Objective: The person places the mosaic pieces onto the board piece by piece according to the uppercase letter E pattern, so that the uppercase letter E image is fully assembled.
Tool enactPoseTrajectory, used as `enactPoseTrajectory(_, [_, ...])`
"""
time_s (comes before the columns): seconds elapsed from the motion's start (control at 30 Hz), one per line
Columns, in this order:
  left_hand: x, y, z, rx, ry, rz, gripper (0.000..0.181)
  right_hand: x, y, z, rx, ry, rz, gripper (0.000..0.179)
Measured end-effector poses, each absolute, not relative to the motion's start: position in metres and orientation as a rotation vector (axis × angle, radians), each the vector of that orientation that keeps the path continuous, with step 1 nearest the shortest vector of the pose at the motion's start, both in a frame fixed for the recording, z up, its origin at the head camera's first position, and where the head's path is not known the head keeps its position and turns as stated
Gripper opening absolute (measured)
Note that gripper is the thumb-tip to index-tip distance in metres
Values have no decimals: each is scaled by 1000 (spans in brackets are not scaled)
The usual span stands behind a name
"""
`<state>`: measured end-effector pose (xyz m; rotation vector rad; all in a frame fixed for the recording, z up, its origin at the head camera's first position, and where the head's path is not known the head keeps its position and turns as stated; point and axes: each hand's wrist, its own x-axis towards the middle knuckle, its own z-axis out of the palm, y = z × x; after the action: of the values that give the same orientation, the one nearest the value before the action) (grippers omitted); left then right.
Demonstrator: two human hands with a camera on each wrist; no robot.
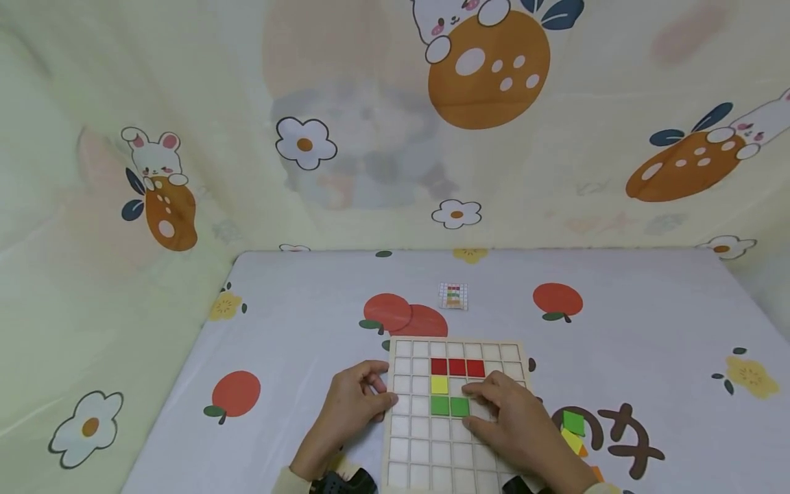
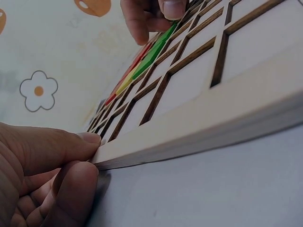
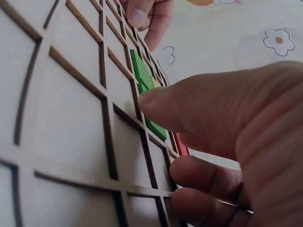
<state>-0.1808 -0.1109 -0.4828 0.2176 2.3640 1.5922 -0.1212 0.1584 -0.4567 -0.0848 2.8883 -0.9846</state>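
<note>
Green tiles (image 1: 440, 405) lie side by side in cells of a wooden grid board (image 1: 420, 429), just left of the right hand (image 1: 517, 420). The nearer green tile (image 1: 459, 407) is right beside that hand's grip, its right edge close to the tips of the thumb and forefinger. This grip is loosely curved, thumb and forefinger standing apart. From the right wrist, the thumb overlaps the nearer green tile; whether it touches it, I cannot tell, nor whether the tile sits fully down in its cell.

Left of the right grip, in the row beyond the green pair, lies a yellow tile (image 1: 439, 385). Farther out, beyond the right fingertips, three red tiles (image 1: 457, 368) form a row, the rightmost closest to the forefinger.

The left hand (image 1: 354, 396) pinches the board's left edge with thumb and fingers bent. Two columns of cells separate its grip from the green pair.

Right of the right hand, on the white table (image 1: 296, 322), lie a loose green square (image 1: 573, 422), a yellow piece (image 1: 570, 440) and, by the forearm, an orange piece (image 1: 596, 473). A small patterned card (image 1: 453, 296) lies beyond both hands.
</note>
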Motion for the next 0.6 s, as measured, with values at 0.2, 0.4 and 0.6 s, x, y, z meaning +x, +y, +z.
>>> enactPoseTrajectory(0.2, [-181, -110, -482, 218, 2365, 1598, 49, -121, 159, -457, -89, 2891, -986, 29])
enactPoseTrajectory(0.4, [-182, -110, -482, 211, 2361, 1604, 49, -122, 161, -457, -87, 2879, -1004, 25])
enactPoseTrajectory(0.6, [-181, -110, -482, 213, 2358, 1604, 48, -119, 183, -452, -121, 2937, -997, 29])
